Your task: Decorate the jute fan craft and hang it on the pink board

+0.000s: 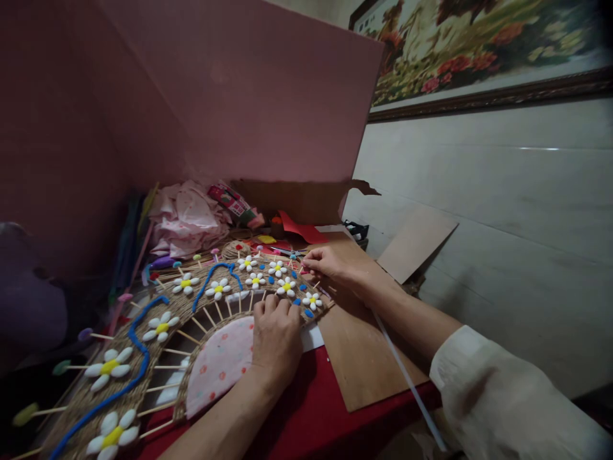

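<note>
A fan-shaped craft piece (pixel 143 345) of woven twine and wooden sticks lies in front of me, dotted with white-petal flowers (pixel 161 326) and a blue pipe-cleaner line (pixel 138 345). At its centre is a pink dotted half-disc (pixel 220 364). My left hand (pixel 275 338) presses down on the piece's inner edge, fingers curled over the twine. My right hand (pixel 325 263) sits at the fan's far right rim, fingertips pinched together on something too small to name.
A tall pink board (pixel 230 96) stands behind the work. Pink cloth or paper (pixel 186 217) and red scraps (pixel 301 229) lie at its foot. Brown cardboard sheets (pixel 364 358) cover a red tabletop (pixel 306 415). A white rod (pixel 407 377) crosses the cardboard. A framed picture (pixel 479 51) hangs on the right wall.
</note>
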The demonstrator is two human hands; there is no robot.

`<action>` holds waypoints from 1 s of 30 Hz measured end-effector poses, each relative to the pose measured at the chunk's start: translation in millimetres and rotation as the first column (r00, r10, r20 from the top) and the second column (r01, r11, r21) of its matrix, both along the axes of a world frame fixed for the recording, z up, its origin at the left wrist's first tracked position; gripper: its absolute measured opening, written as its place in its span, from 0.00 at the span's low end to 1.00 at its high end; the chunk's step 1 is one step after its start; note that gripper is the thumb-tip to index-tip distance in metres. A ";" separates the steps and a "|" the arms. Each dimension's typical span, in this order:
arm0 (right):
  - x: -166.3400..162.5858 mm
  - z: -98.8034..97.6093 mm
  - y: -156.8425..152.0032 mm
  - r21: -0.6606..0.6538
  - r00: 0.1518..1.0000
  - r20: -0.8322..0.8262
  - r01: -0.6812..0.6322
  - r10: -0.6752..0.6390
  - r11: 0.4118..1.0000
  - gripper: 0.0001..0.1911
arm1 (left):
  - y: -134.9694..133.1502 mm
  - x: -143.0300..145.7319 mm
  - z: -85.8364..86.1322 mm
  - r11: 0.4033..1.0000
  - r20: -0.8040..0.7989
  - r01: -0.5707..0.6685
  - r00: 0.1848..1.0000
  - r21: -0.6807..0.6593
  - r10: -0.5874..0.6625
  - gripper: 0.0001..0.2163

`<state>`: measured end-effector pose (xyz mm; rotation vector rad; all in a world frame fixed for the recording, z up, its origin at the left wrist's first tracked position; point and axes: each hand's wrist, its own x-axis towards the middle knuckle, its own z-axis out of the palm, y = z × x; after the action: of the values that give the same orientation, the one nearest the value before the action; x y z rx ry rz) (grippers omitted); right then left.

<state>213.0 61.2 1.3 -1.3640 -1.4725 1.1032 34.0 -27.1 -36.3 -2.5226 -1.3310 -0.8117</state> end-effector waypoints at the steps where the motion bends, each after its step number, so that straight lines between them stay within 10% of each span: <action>1: -0.3 -0.2 0.3 -0.001 1.000 0.003 0.006 -0.006 1.000 0.09 | 0.0 0.0 0.1 1.000 0.000 0.000 1.000 -0.002 0.000 0.07; 30: -10.7 10.3 -7.7 -0.050 0.992 0.125 0.015 -0.008 0.999 0.12 | 1.6 -1.3 -2.1 1.000 0.004 0.004 1.000 0.010 -0.004 0.06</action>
<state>202.3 53.5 11.5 -1.4985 -1.5327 1.0708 32.6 -25.5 -38.4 -2.5182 -1.3197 -0.8230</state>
